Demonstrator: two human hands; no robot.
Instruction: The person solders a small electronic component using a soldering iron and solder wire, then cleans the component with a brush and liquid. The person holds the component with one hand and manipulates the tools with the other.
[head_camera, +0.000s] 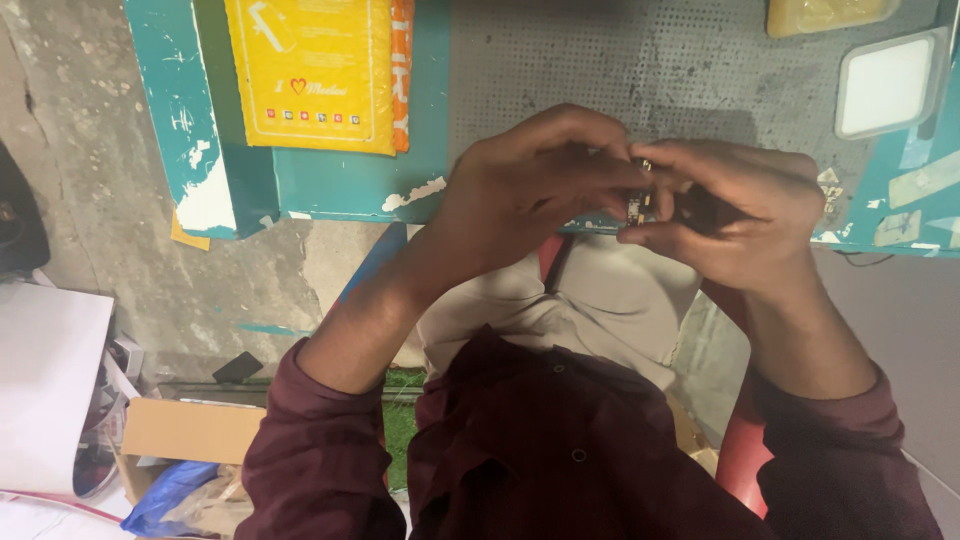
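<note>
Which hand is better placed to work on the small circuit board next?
Probably the left hand: its fingertips meet the small circuit board from above, while the right hand cradles it from the side.

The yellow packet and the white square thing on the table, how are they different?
The yellow packet is bright yellow with small printed pictures; the white square thing is plain and glows like a lamp. The packet is larger and lies flat on the teal table edge; the square thing is smaller, with rounded corners, on the grey mat. The packet is at the left, the square at the right. Both lie beyond the hands, untouched.
</note>
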